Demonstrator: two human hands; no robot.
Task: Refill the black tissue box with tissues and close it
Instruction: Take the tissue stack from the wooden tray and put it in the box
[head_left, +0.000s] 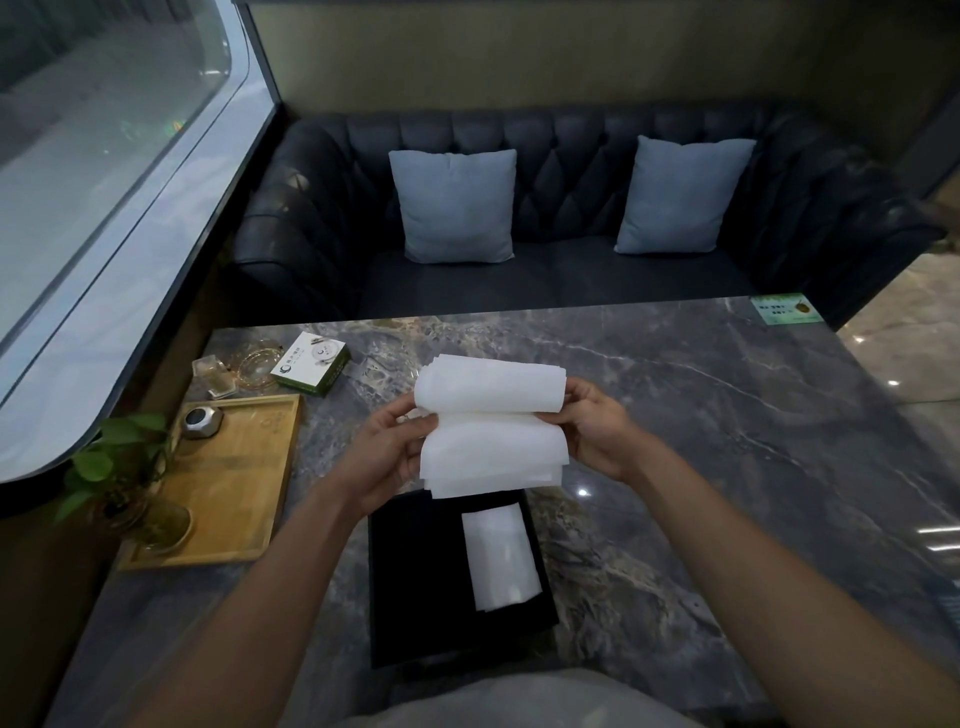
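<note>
Above the far edge of the open box, the doubled tissues are pinched at the ends by the left hand and right hand; they are judged light, soft and floppy, and best gripped at both ends.

Tissue box sits on the table at its near edge. Tissue stack is above it, between left hand and right hand. Tray lies left of the box, carton behind the tray, sofa behind the table.
</note>
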